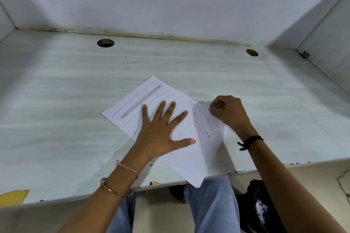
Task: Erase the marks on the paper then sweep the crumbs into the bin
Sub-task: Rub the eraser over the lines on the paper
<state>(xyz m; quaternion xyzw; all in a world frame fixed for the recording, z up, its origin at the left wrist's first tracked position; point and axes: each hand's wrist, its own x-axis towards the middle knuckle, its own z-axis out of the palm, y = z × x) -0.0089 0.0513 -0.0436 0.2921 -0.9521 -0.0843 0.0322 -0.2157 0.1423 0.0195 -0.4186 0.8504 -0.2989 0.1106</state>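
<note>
Paper [198, 157] under splayed left hand [161, 130]; right hand [229, 111] pinches eraser [214, 107].

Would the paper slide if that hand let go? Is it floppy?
Probably it would slide: the paper is one thin sheet on a smooth desk, and the left hand presses flat on it while the right hand pinches an eraser. Likely light and floppy if lifted, so the crumbs lying on it would probably roll off.
</note>
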